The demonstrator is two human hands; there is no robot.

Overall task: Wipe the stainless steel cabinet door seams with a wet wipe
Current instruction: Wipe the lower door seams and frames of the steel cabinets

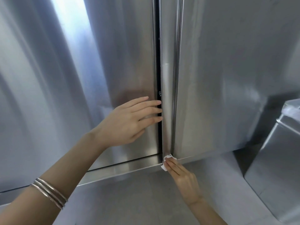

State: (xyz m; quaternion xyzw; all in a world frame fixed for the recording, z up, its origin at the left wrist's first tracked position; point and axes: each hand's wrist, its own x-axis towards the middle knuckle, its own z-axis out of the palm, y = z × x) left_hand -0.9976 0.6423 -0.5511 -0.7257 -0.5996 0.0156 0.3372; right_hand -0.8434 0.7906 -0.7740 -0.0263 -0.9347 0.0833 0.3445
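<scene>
While the flat left hand braces the door, the straight-fingered right hand presses the wet wipe firmly into the seam.

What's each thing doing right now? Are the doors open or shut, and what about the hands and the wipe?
Left stainless steel cabinet door: slightly ajar, dark gap along its right edge.
Right stainless steel cabinet door: looks shut.
White wet wipe: crumpled, pressed at the seam's bottom end.
Left hand: open, straight fingers resting on the ajar door's edge.
Right hand: straight fingers pressing the wipe.
</scene>
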